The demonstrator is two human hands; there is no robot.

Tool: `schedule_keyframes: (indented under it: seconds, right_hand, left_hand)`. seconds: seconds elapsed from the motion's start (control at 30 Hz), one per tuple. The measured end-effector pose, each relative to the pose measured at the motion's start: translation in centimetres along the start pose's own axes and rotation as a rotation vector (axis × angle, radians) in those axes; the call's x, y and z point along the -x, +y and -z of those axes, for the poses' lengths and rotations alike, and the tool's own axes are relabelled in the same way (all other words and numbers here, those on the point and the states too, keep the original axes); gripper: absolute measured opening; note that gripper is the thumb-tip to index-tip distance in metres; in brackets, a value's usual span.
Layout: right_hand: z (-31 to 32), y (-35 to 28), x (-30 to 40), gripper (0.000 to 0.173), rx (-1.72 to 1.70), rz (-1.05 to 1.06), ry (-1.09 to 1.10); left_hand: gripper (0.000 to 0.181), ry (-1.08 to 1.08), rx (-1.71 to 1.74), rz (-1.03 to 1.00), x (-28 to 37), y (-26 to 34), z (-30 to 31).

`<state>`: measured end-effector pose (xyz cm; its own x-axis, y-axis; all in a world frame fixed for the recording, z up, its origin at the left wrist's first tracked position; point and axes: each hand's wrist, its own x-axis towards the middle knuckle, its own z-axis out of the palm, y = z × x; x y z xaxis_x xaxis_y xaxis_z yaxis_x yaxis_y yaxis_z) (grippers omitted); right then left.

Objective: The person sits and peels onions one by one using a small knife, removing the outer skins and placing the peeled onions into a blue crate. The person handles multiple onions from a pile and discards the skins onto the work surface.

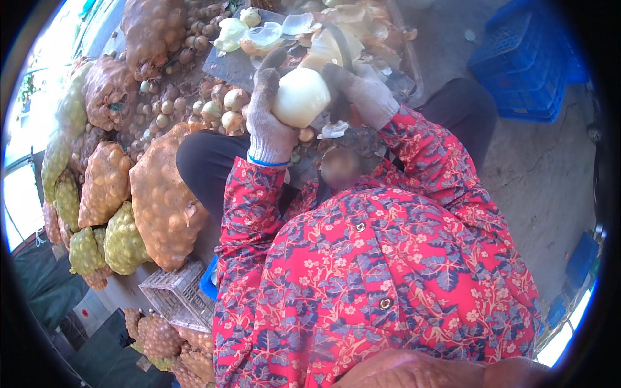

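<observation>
My left hand point(269, 109), in a pale knitted glove with grey-coated fingers and a blue cuff edge, grips a large peeled white onion point(302, 97). My right hand point(369, 92), in a similar glove, has its bent fingers at the onion's right side. A dark shape lies between that hand and the onion; whether it is a tool or the glove's fingers I cannot tell. Just beyond the hands, a curved dark band point(342, 43) crosses pale onion layers. Peeled skins point(264, 34) and a whole peeled onion point(250, 17) lie on a grey tray point(225, 65).
Loose unpeeled onions point(233, 109) cover the floor at left. Several mesh sacks of onions point(165, 199) stand beside my left knee. A pale plastic crate point(177, 293) sits behind them. Stacked blue crates point(519, 68) stand at right on the concrete floor point(529, 179).
</observation>
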<state>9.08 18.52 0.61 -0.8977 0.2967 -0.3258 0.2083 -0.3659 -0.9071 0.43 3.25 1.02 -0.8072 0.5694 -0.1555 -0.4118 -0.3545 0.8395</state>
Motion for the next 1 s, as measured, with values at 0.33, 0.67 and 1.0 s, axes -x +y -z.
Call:
schedule_keyframes:
  seconds: [0.33,0.67,1.0]
  right_hand:
    - [0.6,1.0,-1.6,0.025,-0.049,0.307,0.069]
    - [1.2,0.7,-1.5,0.020,0.065,0.500,0.047]
    - [2.7,-1.8,-2.4,0.025,-0.678,0.281,0.372]
  left_hand:
    - [0.054,0.154,-0.077,0.057,-1.6,-3.4,1.3]
    - [0.067,-0.102,-0.322,0.196,-0.6,-0.5,-0.1]
    - [0.065,-0.152,0.010,0.099,-0.2,-1.1,0.2]
